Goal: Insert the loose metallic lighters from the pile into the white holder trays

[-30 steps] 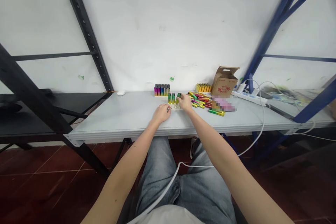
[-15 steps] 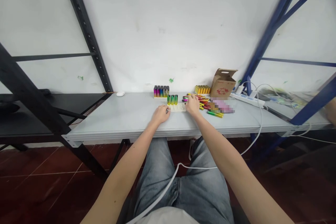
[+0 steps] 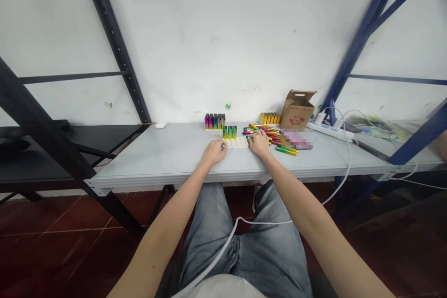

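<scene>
My left hand [image 3: 214, 152] is closed on the left end of a white tray [image 3: 240, 142] with rows of small holes. Several green-and-yellow lighters [image 3: 229, 132] stand upright in the tray's left part. Just past the tray's right end is my right hand [image 3: 259, 143], its fingers curled round a lighter [image 3: 250, 138] whose green end shows at the fingertips. Behind and beside this hand lies a loose pile of lighters [image 3: 274, 138] in red, yellow, green and purple, which the hand partly covers.
A filled tray of multicoloured lighters [image 3: 214, 122] stands near the wall. Yellow lighters [image 3: 269, 118] stand in a block beside an open cardboard box [image 3: 296, 111]. A power strip [image 3: 330, 131] with white cables [image 3: 345, 167] lies at right. Black and blue frame posts flank the table [image 3: 167, 153].
My right hand has shifted slightly right and towards me, and a green lighter end now shows at its fingertips. My left hand stays at the tray.
</scene>
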Motion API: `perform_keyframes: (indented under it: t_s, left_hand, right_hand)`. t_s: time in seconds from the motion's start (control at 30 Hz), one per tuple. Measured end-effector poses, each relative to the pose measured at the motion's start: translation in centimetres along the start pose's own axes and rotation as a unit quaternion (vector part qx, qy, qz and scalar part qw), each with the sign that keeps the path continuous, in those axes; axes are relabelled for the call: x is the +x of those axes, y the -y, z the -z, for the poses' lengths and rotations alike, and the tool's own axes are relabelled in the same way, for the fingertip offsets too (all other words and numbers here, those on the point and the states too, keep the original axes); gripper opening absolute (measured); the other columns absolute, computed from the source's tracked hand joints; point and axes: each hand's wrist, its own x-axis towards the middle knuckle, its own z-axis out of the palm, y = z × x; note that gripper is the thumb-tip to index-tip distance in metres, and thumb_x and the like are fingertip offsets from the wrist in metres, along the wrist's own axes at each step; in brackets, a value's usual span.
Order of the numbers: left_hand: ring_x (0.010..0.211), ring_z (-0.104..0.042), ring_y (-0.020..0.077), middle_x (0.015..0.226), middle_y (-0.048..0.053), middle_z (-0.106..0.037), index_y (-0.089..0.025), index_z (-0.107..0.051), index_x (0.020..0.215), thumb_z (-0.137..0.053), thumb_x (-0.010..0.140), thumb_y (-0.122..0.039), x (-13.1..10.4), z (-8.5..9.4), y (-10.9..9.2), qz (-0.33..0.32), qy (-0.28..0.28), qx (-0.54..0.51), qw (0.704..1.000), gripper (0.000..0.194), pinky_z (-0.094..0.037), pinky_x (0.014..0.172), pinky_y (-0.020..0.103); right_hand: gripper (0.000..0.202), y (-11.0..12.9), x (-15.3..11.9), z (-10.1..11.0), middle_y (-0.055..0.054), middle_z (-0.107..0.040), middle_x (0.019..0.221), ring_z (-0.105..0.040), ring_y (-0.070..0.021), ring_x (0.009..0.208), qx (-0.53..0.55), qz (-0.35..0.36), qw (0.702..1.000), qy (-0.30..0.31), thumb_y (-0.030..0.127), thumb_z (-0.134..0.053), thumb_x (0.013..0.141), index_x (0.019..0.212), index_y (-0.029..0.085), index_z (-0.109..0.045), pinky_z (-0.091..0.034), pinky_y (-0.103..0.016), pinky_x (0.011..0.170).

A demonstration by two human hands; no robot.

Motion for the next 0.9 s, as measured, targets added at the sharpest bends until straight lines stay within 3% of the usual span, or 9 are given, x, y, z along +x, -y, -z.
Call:
perform_keyframes:
  t_s: [0.17,0.3,0.43,0.7,0.9]
  left_hand:
    - [0.109,-0.059,0.0246,0.111,0.009,-0.068,-0.018,-0.066,0.102,-0.051,0.088,-0.023,0.0,-0.1,0.0,0.003,-0.002,0.001,1.000,0.021,-0.045,0.097,0.035]
    - [0.109,-0.059,0.0243,0.110,0.009,-0.068,-0.018,-0.066,0.101,-0.051,0.089,-0.023,-0.1,0.2,-0.3,0.008,-0.002,0.005,1.000,0.020,-0.046,0.096,0.034]
    - [0.109,-0.059,0.0244,0.110,0.009,-0.068,-0.018,-0.066,0.102,-0.051,0.089,-0.023,-0.3,0.4,-0.5,0.010,-0.001,0.005,1.000,0.020,-0.046,0.096,0.035]
    - [0.109,-0.059,0.0248,0.111,0.009,-0.068,-0.018,-0.066,0.102,-0.052,0.088,-0.023,-0.1,0.2,-0.2,0.010,0.001,0.001,1.000,0.021,-0.045,0.098,0.036]
    - [0.109,-0.059,0.0255,0.110,0.009,-0.068,-0.019,-0.067,0.101,-0.052,0.087,-0.023,-0.1,0.3,-0.2,0.008,0.000,-0.004,1.000,0.021,-0.047,0.096,0.036]
  right_hand:
    - [0.035,0.9,0.7,-0.1,-0.014,-0.068,0.113,-0.057,-0.0280,0.113,0.202,0.009,0.975,-0.096,0.034,-0.040,0.093,0.109,0.016,-0.065,-0.041,-0.045,0.101]
    - [0.036,2.7,1.3,-0.4,-0.009,-0.068,0.094,-0.065,-0.0187,0.077,0.405,-0.044,0.908,-0.098,0.045,-0.037,0.093,0.101,0.018,-0.059,-0.053,-0.034,0.076]
    - [0.032,4.2,1.3,-0.2,-0.003,-0.062,0.091,-0.059,-0.0108,0.064,0.518,-0.139,0.839,-0.095,0.049,-0.038,0.092,0.101,0.022,-0.054,-0.050,-0.022,0.053]
    - [0.026,4.7,1.0,1.7,0.001,-0.059,0.076,-0.055,-0.0105,0.058,0.686,-0.240,0.684,0.055,0.045,-0.042,0.091,0.091,0.023,-0.055,-0.052,-0.023,0.054]
    - [0.044,4.9,0.8,2.7,0.002,-0.053,0.062,-0.054,-0.0119,0.055,0.728,-0.243,0.634,0.100,0.059,-0.034,0.093,0.081,0.022,-0.054,-0.052,-0.026,0.058]
